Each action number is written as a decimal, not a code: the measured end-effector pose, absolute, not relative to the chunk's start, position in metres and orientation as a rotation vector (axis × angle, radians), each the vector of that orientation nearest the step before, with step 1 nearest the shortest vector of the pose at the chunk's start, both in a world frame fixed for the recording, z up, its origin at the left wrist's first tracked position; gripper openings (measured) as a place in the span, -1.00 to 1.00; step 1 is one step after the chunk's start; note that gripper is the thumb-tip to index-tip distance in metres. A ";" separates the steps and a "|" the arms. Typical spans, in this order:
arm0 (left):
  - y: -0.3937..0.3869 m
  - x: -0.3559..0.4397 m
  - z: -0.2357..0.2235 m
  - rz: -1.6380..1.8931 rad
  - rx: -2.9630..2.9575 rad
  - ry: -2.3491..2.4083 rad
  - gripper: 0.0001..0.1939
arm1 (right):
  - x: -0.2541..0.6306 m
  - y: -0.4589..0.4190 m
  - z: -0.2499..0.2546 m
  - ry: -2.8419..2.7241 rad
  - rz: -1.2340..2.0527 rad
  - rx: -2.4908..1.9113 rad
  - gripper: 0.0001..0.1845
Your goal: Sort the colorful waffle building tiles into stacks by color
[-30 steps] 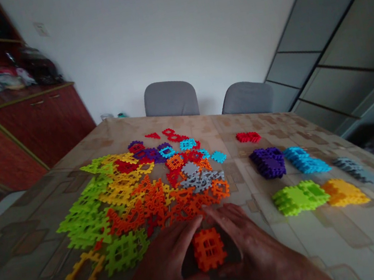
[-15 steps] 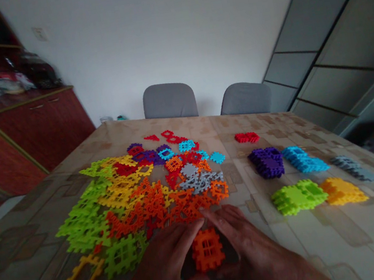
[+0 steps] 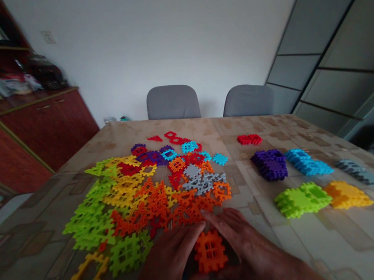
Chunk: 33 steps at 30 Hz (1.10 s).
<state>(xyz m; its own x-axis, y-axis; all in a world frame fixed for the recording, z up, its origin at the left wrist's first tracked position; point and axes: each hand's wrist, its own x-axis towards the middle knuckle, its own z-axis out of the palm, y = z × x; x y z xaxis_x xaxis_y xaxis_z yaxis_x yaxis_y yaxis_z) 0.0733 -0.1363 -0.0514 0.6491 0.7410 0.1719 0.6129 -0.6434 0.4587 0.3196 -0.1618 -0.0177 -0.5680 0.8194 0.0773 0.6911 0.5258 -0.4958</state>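
An orange square waffle block stack [image 3: 210, 251] stands on the table [image 3: 333, 240] close to me. My left hand [image 3: 169, 272] presses against its left side and my right hand [image 3: 252, 253] against its right side, fingers straight and together, fingertips nearly meeting beyond it. Just past my fingertips spreads a big loose heap of waffle blocks [image 3: 140, 200] in green, yellow, orange, red, grey, purple and blue.
Sorted piles lie to the right: red [image 3: 249, 139], purple [image 3: 270, 164], blue [image 3: 307, 161], grey [image 3: 357, 171], green [image 3: 301, 200], yellow [image 3: 347, 194]. Two grey chairs [image 3: 172, 101] stand at the far edge. A red cabinet [image 3: 28, 133] is at the left.
Both hands stay clamped on the orange stack. Only the view has shifted slightly.
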 end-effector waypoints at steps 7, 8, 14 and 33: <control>-0.136 0.075 -0.051 0.495 2.512 1.071 -0.20 | 0.321 -0.161 -0.015 -2.459 0.665 -1.292 0.41; -0.135 0.075 -0.051 0.483 2.506 1.079 -0.16 | 0.321 -0.161 -0.014 -2.452 0.686 -1.310 0.42; -0.133 0.077 -0.055 0.466 2.461 1.136 -0.11 | 0.317 -0.157 -0.011 -2.420 0.732 -1.434 0.22; -0.125 0.078 -0.057 0.375 2.414 1.040 -0.16 | 0.315 -0.157 -0.011 -2.380 0.805 -1.372 0.02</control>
<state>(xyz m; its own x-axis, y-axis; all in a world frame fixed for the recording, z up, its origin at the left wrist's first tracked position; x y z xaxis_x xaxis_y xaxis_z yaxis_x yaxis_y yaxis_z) 0.0777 -0.1255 -0.0571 0.6736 0.7368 0.0587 0.6049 -0.5951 0.5292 0.3149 -0.1571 -0.0114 -0.5107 0.8590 -0.0350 0.7039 0.3944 -0.5907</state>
